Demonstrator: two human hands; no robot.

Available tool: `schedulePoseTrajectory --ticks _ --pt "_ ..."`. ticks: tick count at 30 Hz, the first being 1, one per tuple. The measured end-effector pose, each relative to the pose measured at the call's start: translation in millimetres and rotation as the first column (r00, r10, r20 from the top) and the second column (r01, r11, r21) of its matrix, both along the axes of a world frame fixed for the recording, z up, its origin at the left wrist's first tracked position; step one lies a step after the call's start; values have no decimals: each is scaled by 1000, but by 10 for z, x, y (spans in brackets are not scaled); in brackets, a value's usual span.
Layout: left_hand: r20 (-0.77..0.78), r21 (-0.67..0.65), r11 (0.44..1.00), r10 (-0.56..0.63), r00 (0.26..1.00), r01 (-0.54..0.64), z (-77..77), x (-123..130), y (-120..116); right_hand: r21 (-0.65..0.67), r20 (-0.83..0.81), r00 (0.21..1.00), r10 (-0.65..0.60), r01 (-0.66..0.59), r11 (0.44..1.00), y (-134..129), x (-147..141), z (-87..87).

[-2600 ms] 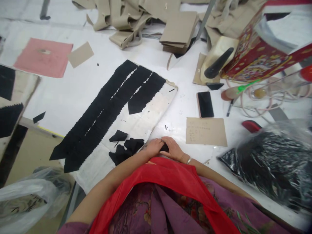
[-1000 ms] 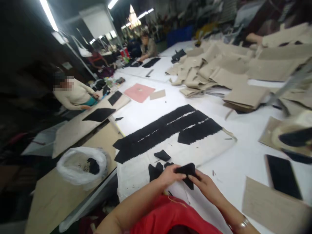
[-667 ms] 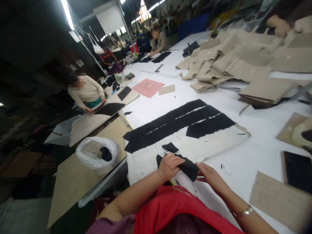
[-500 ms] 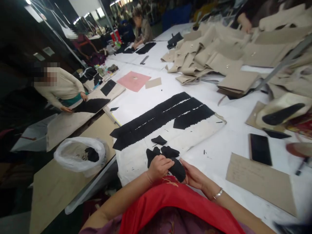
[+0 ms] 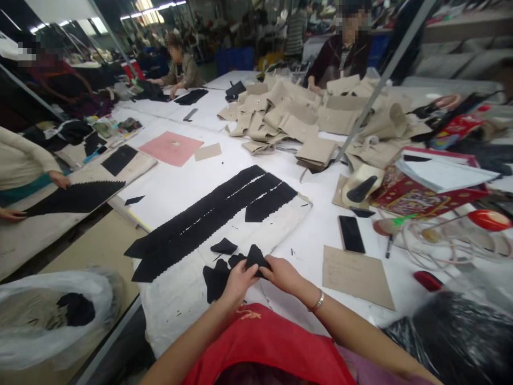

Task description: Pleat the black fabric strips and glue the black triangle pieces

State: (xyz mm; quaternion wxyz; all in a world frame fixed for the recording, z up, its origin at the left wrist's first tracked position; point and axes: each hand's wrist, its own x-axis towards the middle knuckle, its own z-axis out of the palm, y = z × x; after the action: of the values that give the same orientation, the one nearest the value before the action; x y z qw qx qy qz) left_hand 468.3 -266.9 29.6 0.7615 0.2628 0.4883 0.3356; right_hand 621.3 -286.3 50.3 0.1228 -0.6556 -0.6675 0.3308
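Observation:
Between my two hands is a small black fabric piece (image 5: 255, 256), its pointed top standing up. My left hand (image 5: 239, 279) pinches its left side, and my right hand (image 5: 282, 274) grips the right side. Just left of the hands, small black scraps (image 5: 215, 279) lie on a white cloth pad (image 5: 176, 305), with another scrap (image 5: 224, 246) a little farther off. Beyond them, long black fabric strips (image 5: 200, 222) with zigzag edges lie side by side, and a shorter strip (image 5: 270, 203) lies at their right end.
A plastic-lined bin (image 5: 108, 299) stands at left. To the right are a cardboard sheet (image 5: 356, 275), a phone (image 5: 351, 234) and a red box (image 5: 433, 187). Beige pieces (image 5: 280, 112) pile up behind, near a slanted metal pole (image 5: 380, 85). Co-workers (image 5: 340, 53) are around the table.
My view has turned right. The black piece is now raised with its point up, gripped by both hands over the pad, where before it lay low near my red apron.

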Motion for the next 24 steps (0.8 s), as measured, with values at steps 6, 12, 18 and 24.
schedulePoseTrajectory --ticks 6,12,18,24 --pt "-32 63 997 -39 999 41 30 333 134 13 -120 987 -102 104 994 -18 267 -19" --pt "61 -34 990 -135 989 137 124 421 146 -82 -373 917 -143 121 989 -49 513 -50" --pt "-29 18 998 -52 998 53 130 505 185 161 110 986 -124 106 981 -74 330 17" --pt "-61 44 983 -177 982 180 118 398 366 -10 -215 963 -161 162 987 110 484 -5"
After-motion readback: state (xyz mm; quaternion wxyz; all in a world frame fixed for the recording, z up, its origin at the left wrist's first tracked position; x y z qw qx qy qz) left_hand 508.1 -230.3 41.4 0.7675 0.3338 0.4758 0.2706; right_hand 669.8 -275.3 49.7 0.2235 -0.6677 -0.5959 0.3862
